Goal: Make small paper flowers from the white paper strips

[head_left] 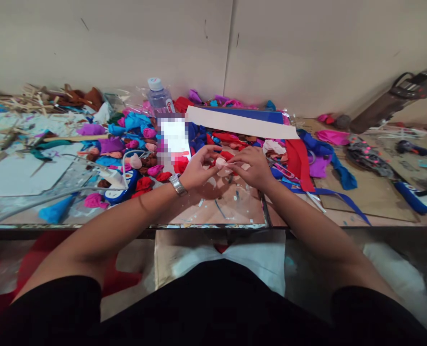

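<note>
Between my hands is a small pale pink rosette (221,164) of thin crumpled material, paper or cloth; I cannot tell which. My left hand (199,169), with a metal watch on its wrist, pinches its left side between thumb and fingers. The fingertips of my right hand (252,167) close on a loose edge at its right. Just beyond the hands lie red strips (231,139) and a crumpled pale piece (274,148). Several similar rosettes, such as a magenta rosette (154,170), lie left of my left hand.
A lit phone (175,137) leans before a plastic bottle (161,98). A long pale strip (242,123) lies across the back. Scissors with pink handles (284,170) sit right of my hand. A white cable (65,196) crosses the left side; a dark umbrella-like object (382,105) leans at the right.
</note>
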`<state>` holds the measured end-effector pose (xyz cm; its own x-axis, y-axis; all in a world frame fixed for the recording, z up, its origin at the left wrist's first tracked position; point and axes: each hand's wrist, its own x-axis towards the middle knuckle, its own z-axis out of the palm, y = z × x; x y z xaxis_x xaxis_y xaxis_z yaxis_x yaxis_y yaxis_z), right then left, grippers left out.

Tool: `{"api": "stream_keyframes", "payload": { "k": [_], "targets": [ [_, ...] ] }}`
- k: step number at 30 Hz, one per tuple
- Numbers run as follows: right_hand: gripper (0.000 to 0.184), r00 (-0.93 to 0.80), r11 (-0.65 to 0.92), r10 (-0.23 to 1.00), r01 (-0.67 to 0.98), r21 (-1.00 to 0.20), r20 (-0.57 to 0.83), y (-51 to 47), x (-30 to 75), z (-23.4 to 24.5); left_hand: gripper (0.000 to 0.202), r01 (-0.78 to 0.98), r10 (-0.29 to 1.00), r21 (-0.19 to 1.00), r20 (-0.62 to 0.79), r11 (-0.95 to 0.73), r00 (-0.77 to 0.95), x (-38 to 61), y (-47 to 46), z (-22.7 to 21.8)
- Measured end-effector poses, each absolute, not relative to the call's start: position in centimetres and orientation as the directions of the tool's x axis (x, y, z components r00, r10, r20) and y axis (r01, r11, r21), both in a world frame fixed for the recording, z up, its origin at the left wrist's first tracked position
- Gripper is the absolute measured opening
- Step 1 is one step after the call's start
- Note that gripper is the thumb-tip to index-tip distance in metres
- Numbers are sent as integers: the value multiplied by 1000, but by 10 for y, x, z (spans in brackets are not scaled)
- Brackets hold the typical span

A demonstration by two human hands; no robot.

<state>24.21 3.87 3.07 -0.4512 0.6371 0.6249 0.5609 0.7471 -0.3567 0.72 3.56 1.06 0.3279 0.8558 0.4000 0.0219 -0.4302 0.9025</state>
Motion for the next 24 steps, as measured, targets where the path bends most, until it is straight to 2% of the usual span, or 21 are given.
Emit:
{"api": "stream_keyframes", "payload": {
  "k": [6, 14, 20, 24],
  "targets": [
    [46, -466, 736, 660, 557, -385, 589, 38, 240, 31, 54, -83, 860, 932, 359, -354, 364, 8, 34, 12],
    [46, -448, 761, 623, 538, -363, 641, 40, 240, 30, 52, -124, 881, 958, 285, -257, 376, 9, 31, 17],
    [44, -493, 781, 616, 486, -393, 614, 41, 240, 32, 67, -82, 857, 945, 321, -315, 403, 7, 30, 16],
    [44, -559, 823, 566, 433, -368, 607, 41, 241, 32, 65, -72, 837, 929, 359, -363, 413, 7, 31, 17]
  ]
}}
